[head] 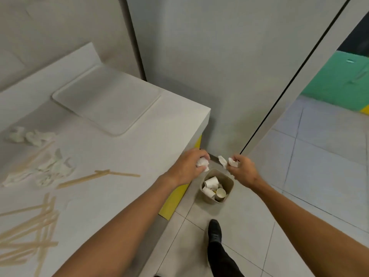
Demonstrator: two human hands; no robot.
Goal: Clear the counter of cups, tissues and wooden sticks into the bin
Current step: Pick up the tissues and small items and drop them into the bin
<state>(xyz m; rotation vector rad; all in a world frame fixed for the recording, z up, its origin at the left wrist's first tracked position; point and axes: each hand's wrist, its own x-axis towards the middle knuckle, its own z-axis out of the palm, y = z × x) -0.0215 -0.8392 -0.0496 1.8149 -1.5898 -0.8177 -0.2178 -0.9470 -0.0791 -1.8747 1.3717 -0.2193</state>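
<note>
A small beige bin (229,183) stands on the floor beside the counter's corner, with several white paper cups (211,181) inside. My left hand (187,166) hovers just above and left of the bin, closed around a crumpled white tissue (203,163). My right hand (242,169) hangs above the bin's right side, pinching another crumpled tissue (225,162). More crumpled tissues (50,168) lie on the white counter (123,154) at the left. Wooden sticks (36,222) are scattered near the counter's front left, with a few (95,176) in the middle.
A flat white tray (107,98) lies at the back of the counter. A grey wall panel rises behind the bin. My black shoe (214,230) stands on the tiled floor in front of the bin. A yellow strip runs along the counter's side.
</note>
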